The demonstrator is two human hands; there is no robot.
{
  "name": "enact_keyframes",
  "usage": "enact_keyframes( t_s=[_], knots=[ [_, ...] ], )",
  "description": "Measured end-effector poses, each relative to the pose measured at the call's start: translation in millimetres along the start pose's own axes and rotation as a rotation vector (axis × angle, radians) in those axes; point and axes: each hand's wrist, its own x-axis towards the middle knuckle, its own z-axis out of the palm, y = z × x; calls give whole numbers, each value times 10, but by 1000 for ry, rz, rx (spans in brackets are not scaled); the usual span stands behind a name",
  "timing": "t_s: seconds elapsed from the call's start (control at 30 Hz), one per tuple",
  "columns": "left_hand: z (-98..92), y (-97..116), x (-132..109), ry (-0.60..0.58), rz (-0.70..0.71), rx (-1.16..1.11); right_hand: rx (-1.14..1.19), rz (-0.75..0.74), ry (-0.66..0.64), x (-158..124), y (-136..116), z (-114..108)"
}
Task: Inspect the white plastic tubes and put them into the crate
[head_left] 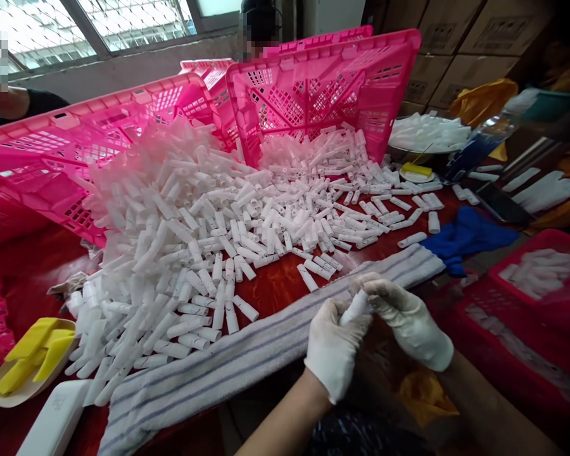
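A white plastic tube (pixel 355 308) is held between my two gloved hands, just past the table's front edge. My left hand (pixel 333 342), in a white glove, is closed around its lower part. The fingers of my right hand (pixel 403 316), gloved too, pinch its upper end. Behind them a striped towel (pixel 209 373) lies along the table edge. A large heap of similar white tubes (pixel 194 209) covers much of the red table (pixel 270 282), some with dark marks on them.
Tilted pink crates (pixel 308 95) stand behind the heap. Yellow pieces (pixel 33 358) fill a dish at left, beside a white box (pixel 54 421). At right are a blue cloth (pixel 465 237), a heaped bowl (pixel 427 134) and a pink basket (pixel 551 240). Other people are across the table.
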Motion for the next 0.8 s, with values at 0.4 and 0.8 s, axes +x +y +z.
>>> enact_keyframes(
  t_s=[0.4, 0.8],
  knots=[
    [-227, 34, 41, -87, 162, 379, 20, 40, 74, 68, 48, 23],
    [-246, 59, -53, 27, 280, 452, -26, -5, 98, 39, -64, 121]
  ],
)
